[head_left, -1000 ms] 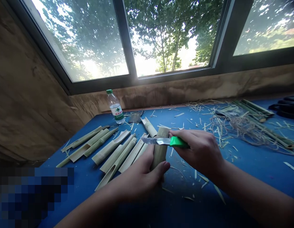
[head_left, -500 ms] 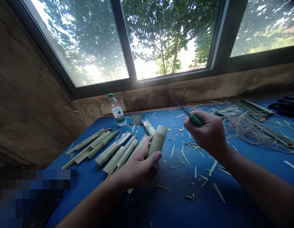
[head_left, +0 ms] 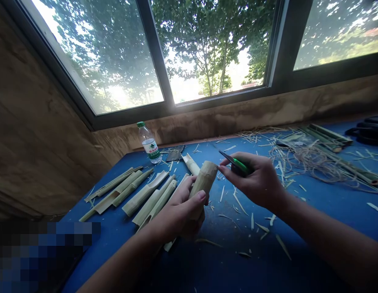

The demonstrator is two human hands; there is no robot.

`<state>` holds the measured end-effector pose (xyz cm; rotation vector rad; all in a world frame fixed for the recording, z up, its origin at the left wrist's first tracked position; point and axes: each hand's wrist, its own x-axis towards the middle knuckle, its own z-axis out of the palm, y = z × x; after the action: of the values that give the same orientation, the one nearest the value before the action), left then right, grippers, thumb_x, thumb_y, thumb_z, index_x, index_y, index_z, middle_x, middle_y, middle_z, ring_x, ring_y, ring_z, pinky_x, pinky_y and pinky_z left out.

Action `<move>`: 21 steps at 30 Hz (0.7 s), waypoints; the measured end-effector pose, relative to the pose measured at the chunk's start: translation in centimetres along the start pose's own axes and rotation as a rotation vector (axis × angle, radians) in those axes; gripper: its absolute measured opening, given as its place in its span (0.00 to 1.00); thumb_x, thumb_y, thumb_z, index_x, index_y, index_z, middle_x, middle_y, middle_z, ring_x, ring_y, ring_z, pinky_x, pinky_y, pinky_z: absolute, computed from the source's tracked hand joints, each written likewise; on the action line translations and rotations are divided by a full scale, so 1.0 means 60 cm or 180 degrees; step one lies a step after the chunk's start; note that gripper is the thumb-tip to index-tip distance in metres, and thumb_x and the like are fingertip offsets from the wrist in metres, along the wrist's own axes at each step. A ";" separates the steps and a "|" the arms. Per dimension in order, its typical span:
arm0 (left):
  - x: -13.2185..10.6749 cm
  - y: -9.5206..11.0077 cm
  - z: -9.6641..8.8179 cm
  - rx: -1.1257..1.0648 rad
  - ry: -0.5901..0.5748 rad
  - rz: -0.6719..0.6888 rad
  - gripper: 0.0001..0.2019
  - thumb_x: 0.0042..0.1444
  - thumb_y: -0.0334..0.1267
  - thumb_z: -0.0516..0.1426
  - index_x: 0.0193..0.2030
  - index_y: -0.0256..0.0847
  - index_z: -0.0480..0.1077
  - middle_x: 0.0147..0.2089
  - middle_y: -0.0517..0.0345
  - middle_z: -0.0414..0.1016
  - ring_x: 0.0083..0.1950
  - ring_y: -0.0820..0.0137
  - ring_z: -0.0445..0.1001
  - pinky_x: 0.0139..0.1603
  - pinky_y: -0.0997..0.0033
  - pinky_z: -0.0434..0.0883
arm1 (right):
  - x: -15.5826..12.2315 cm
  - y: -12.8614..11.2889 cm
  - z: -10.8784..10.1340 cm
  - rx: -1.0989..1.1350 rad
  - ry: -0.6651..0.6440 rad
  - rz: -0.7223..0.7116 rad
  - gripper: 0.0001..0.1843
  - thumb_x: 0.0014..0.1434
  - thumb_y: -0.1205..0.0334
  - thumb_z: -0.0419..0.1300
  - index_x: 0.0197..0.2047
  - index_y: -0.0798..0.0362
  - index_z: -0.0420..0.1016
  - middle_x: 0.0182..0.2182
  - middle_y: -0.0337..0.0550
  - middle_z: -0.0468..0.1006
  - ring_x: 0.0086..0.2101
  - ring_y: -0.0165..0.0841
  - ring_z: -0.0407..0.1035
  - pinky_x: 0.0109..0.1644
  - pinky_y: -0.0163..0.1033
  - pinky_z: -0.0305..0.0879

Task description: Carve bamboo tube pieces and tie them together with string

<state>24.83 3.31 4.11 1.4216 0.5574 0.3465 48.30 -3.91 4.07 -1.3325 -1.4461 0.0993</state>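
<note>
My left hand (head_left: 187, 207) is wrapped round a short bamboo tube (head_left: 205, 178), which tilts up and to the right above the table. In my right hand (head_left: 258, 177) is a knife (head_left: 239, 165) with a green and black handle, its dark blade pointing up and left. The right fingertips are at the tube's upper right edge; whether they touch it I cannot tell. Behind the tube lies a split bamboo piece (head_left: 191, 166). Several split bamboo pieces (head_left: 144, 194) lie side by side left of my left hand.
A water bottle (head_left: 149, 143) stands near the window wall, beside a flat dark piece (head_left: 174, 154). Bamboo shavings (head_left: 238, 202) litter the blue table (head_left: 219, 272). Tangled string (head_left: 308, 160) and bamboo lengths (head_left: 350, 162) lie at the right, with a black object (head_left: 368, 131) behind.
My right hand has come down and slightly left, bringing its fingertips to the tube's edge. The knife blade, blurred before, is now sharper. My left hand still holds the tube in nearly the same place.
</note>
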 end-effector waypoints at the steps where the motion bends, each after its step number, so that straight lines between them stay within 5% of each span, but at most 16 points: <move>1: -0.001 -0.001 0.000 0.0039 0.0011 -0.0005 0.38 0.70 0.59 0.63 0.78 0.51 0.53 0.47 0.56 0.72 0.29 0.71 0.74 0.23 0.73 0.73 | -0.002 -0.001 0.000 -0.0064 -0.0034 -0.0091 0.05 0.68 0.56 0.69 0.42 0.47 0.86 0.30 0.40 0.83 0.29 0.37 0.75 0.33 0.43 0.69; 8: -0.025 -0.004 0.008 0.0276 -0.0158 -0.0372 0.50 0.74 0.61 0.57 0.87 0.54 0.28 0.43 0.54 0.80 0.42 0.60 0.81 0.45 0.57 0.79 | -0.011 -0.005 -0.001 -0.0557 -0.0094 -0.0506 0.08 0.69 0.61 0.67 0.45 0.49 0.89 0.35 0.42 0.89 0.31 0.37 0.81 0.36 0.43 0.69; 15: -0.032 0.002 0.015 0.0700 -0.0095 -0.0211 0.45 0.76 0.57 0.57 0.88 0.50 0.37 0.46 0.50 0.80 0.45 0.59 0.79 0.48 0.54 0.79 | -0.012 0.001 0.010 -0.0490 0.0127 -0.0326 0.01 0.62 0.64 0.68 0.37 0.50 0.83 0.26 0.37 0.79 0.26 0.32 0.69 0.31 0.39 0.62; 18: -0.024 0.008 0.010 0.0297 -0.0138 -0.0005 0.44 0.76 0.52 0.57 0.87 0.46 0.37 0.41 0.54 0.77 0.40 0.62 0.78 0.40 0.62 0.78 | 0.004 0.019 -0.001 -0.0113 0.0455 -0.0027 0.05 0.63 0.63 0.67 0.33 0.50 0.80 0.25 0.36 0.74 0.25 0.31 0.65 0.29 0.39 0.61; 21: -0.015 0.012 0.005 -0.0117 -0.0209 0.0150 0.37 0.74 0.48 0.59 0.83 0.47 0.50 0.46 0.52 0.74 0.38 0.65 0.78 0.36 0.65 0.79 | 0.023 0.032 -0.015 0.0192 0.0774 0.0331 0.14 0.64 0.59 0.67 0.26 0.49 0.75 0.21 0.36 0.69 0.23 0.31 0.61 0.26 0.40 0.58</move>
<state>24.32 2.62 4.97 1.4072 0.4625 0.3449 50.52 -2.75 3.98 -1.3213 -1.1614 0.0465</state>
